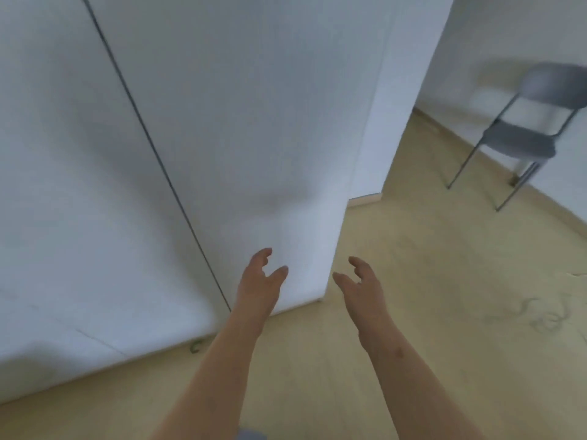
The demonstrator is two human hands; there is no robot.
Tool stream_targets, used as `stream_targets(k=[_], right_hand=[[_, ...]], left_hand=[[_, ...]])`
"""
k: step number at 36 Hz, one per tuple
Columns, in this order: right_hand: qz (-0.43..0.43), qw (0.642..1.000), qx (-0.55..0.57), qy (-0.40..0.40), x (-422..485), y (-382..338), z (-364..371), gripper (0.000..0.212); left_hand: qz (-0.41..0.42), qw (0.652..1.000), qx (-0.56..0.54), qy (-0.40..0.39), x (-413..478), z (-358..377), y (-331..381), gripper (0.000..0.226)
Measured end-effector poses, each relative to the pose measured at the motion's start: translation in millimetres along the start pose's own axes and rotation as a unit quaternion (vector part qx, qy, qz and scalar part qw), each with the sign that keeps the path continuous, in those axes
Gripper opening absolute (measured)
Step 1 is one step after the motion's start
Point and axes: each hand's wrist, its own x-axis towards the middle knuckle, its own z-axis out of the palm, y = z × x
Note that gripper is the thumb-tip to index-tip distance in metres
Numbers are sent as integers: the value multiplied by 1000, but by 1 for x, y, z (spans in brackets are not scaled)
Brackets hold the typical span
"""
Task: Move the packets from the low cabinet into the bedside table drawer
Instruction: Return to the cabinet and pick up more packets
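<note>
The packets are out of view, and neither hand holds anything. The left hand and right hand reach forward side by side, apart, fingers loosely curled and relaxed. The left hand is in front of the lower corner of tall white doors split by a dark seam. The right hand is over the pale wood floor. A grey chair stands well apart by the far wall.
</note>
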Motion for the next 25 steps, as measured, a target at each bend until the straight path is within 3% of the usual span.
stream_targets(k=[9,13,25], right_hand=[[-17,962,157,223,52,-23,-167,40],[-24,929,201,311,85,-33,-234,36],[10,832,283,477,157,-22,-404,33]], left_hand=[[67,982,-74,-160,36,161,126,33],[90,967,-78,-225,55,239,175,42],[136,904,25,-405,79,479,268,35]])
